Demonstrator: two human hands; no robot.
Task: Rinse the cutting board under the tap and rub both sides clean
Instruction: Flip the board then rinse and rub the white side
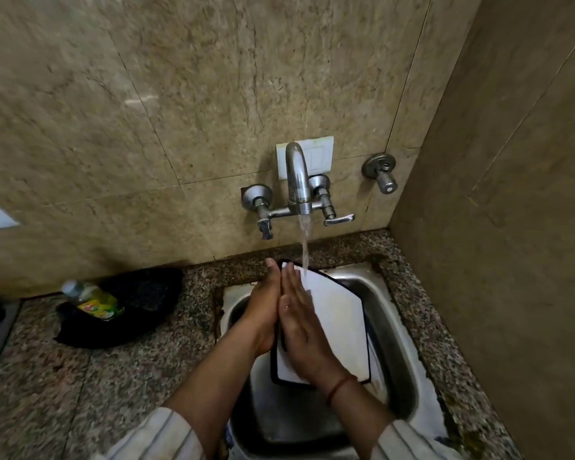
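A white cutting board (337, 323) with a black rim stands tilted on edge over the steel sink (392, 330). Water runs from the wall tap (297, 175) onto the board's top corner. My left hand (263, 310) lies flat against the board's hidden left face. My right hand (299, 323) presses flat on the white face that shows. The board is sandwiched between the two palms, fingers pointing toward the wall.
A black bag or cloth (127, 307) with a yellow-green bottle (92, 300) on it lies on the granite counter (80, 393) to the left. A second valve (380, 172) sits on the wall at right. A side wall (512, 227) closes the right.
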